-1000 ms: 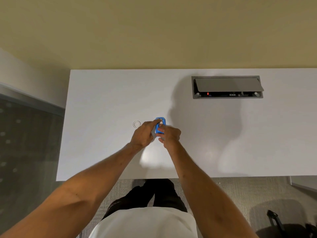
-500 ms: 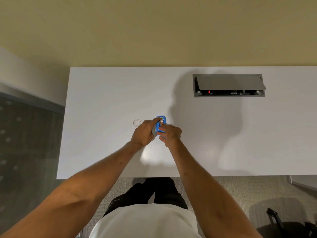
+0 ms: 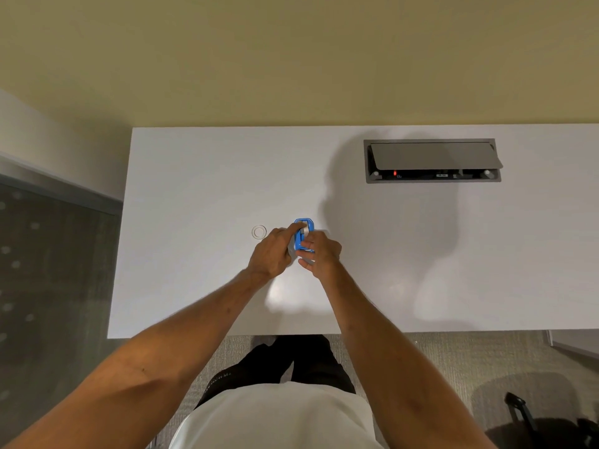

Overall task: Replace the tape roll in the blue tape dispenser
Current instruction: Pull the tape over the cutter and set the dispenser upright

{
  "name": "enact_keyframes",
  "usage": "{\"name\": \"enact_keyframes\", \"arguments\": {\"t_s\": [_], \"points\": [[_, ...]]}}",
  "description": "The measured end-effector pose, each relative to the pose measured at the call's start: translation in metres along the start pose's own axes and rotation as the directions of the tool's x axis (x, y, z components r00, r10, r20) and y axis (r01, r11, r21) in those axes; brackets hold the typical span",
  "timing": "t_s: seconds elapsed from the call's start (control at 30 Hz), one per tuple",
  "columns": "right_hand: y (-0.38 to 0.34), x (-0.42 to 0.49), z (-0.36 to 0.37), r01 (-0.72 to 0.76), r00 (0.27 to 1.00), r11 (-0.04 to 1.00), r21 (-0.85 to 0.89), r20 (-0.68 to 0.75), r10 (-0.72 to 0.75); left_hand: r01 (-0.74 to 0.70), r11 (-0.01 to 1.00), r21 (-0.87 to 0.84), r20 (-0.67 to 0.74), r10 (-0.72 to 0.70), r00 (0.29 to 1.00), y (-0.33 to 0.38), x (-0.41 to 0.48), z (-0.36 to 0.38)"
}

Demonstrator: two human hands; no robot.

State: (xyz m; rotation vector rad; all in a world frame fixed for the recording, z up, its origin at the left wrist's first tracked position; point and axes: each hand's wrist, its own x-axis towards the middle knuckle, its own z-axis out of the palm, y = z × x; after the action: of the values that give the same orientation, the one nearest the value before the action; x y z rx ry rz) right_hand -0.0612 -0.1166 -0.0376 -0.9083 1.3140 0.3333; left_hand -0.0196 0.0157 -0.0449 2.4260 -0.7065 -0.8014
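Observation:
The blue tape dispenser (image 3: 306, 225) is held just above the white desk (image 3: 194, 176), near its middle. My left hand (image 3: 271, 252) grips it from the left, the forefinger stretched over its top. From the right, my right hand (image 3: 322, 253) pinches its near end. A pale tape roll (image 3: 302, 234) shows inside the blue shell, mostly covered by my fingers. A small clear ring (image 3: 259, 232), like a bare tape core, lies flat on the desk just left of my left hand.
A grey cable box (image 3: 432, 161) with its lid raised is sunk into the desk at the back right. The desk's near edge runs just in front of my legs. A dark bag (image 3: 531, 422) sits on the carpet at the lower right.
Both hands stay on the dispenser with only small finger shifts. The view has drifted slightly.

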Motion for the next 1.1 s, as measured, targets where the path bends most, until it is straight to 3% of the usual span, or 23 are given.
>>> {"name": "enact_keyframes", "arguments": {"t_s": [0.37, 1.1], "points": [[0.007, 0.006, -0.001, 0.055, 0.998, 0.998, -0.037, 0.005, -0.055, 0.027, 1.0, 0.013, 0.022, -0.028, 0.999, -0.001, 0.001, 0.0], [-0.003, 0.006, 0.001, -0.047, 0.999, 0.998, 0.049, 0.028, 0.046, 0.01, 0.999, -0.033, -0.033, -0.011, 0.999, 0.005, -0.002, 0.001]]}}
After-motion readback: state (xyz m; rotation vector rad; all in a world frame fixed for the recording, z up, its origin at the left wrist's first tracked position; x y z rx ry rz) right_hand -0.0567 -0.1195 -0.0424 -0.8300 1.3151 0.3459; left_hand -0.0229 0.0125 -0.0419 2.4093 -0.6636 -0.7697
